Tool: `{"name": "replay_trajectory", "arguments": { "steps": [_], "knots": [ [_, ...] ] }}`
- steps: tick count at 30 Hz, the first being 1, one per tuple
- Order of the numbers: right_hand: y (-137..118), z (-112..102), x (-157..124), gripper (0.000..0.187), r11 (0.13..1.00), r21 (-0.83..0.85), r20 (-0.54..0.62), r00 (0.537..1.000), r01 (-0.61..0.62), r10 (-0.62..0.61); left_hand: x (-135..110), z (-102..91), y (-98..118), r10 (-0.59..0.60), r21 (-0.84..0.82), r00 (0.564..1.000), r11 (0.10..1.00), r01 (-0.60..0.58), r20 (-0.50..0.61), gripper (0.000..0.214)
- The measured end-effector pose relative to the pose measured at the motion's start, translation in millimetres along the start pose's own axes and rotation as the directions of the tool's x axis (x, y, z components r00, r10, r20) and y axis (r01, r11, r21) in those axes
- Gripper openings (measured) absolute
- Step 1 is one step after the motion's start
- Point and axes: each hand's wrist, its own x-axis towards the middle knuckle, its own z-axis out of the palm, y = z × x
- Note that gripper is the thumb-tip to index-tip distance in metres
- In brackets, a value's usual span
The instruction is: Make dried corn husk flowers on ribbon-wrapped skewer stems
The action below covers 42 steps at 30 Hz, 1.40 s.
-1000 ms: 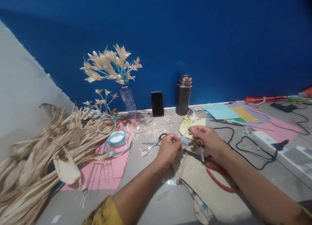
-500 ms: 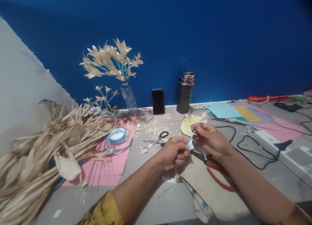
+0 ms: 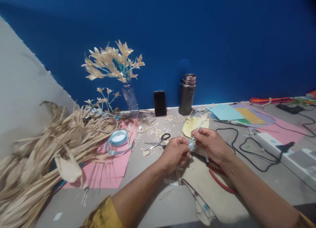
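My left hand [image 3: 175, 153] and my right hand [image 3: 212, 144] meet over the middle of the table, both pinched on a thin light-blue wrapped stem [image 3: 194, 135] that rises between them and ends in a pale husk petal near the yellow paper [image 3: 191, 126]. Under my hands lie a beige cloth [image 3: 209, 191] and red-handled pliers [image 3: 219, 180]. Small scissors [image 3: 158, 143] rest just left of my left hand.
A heap of dried husks [image 3: 37, 155] fills the left side. Pink paper [image 3: 116, 168], a blue ribbon roll [image 3: 118, 139], a bottle of husk flowers [image 3: 129, 98], a phone [image 3: 159, 103], a steel flask [image 3: 187, 94], coloured sheets [image 3: 237, 114] and black cables [image 3: 249, 149] lie around.
My hands have kept working the blue stem, shifting slightly left and closer together. The view has moved a little; nothing else on the table changed.
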Motion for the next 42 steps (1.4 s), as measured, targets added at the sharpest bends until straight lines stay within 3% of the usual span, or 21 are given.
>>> {"name": "replay_trajectory", "arguments": {
  "steps": [5, 9, 15, 19, 22, 25, 29, 34, 36, 39, 42],
  "knots": [
    [-2, 1, -3, 0.032, 0.998, 0.067, 0.061, 0.998, -0.011, 0.007, 1, -6.1, 2, -0.064, -0.098, 0.981, 0.992, 0.083, 0.184, 0.026],
    [0, 1, -3, 0.031, 0.997, 0.064, 0.05, 0.998, 0.032, -0.036, 0, -7.5, 4, -0.066, -0.166, 0.965, 0.98, 0.11, 0.254, 0.024],
    [1, -2, -2, 0.027, 0.995, 0.08, 0.071, 0.995, 0.063, -0.069, -4, -4.1, 5, -0.047, -0.199, 0.975, 0.976, 0.092, 0.217, 0.024],
    [0, -2, -3, 0.026, 0.993, 0.101, 0.044, 0.997, 0.062, -0.067, -4, -1.2, 4, -0.02, -0.137, 0.989, 0.99, 0.041, 0.146, 0.028],
    [-1, -3, -3, 0.027, 0.994, 0.095, 0.032, 0.998, 0.057, -0.06, -4, -1.7, 4, -0.047, -0.094, 0.985, 0.994, 0.063, 0.165, 0.031],
    [0, -3, -5, 0.027, 0.99, 0.125, 0.055, 0.996, 0.06, -0.067, -5, -4.8, 6, -0.095, -0.118, 0.954, 0.984, 0.133, 0.284, 0.033],
    [1, -3, -7, 0.025, 0.975, 0.211, 0.131, 0.986, 0.074, -0.103, -7, -11.4, 9, -0.143, -0.145, 0.871, 0.961, 0.236, 0.471, 0.031],
    [3, -4, -6, 0.022, 0.949, 0.304, 0.244, 0.956, 0.084, -0.163, -7, -16.3, 8, -0.124, -0.16, 0.818, 0.954, 0.255, 0.562, 0.029],
    [3, -5, -6, 0.021, 0.949, 0.305, 0.24, 0.957, 0.084, -0.161, -7, -15.4, 8, -0.113, -0.166, 0.833, 0.957, 0.238, 0.542, 0.029],
    [0, -10, -4, 0.02, 0.963, 0.259, 0.181, 0.975, 0.078, -0.128, -8, -11.5, 8, -0.075, -0.147, 0.896, 0.977, 0.153, 0.437, 0.031],
    [0, -13, -4, 0.037, 0.979, 0.198, 0.148, 0.985, 0.057, -0.087, -7, -7.0, 7, -0.034, -0.105, 0.957, 0.992, 0.067, 0.287, 0.034]
  ]
}}
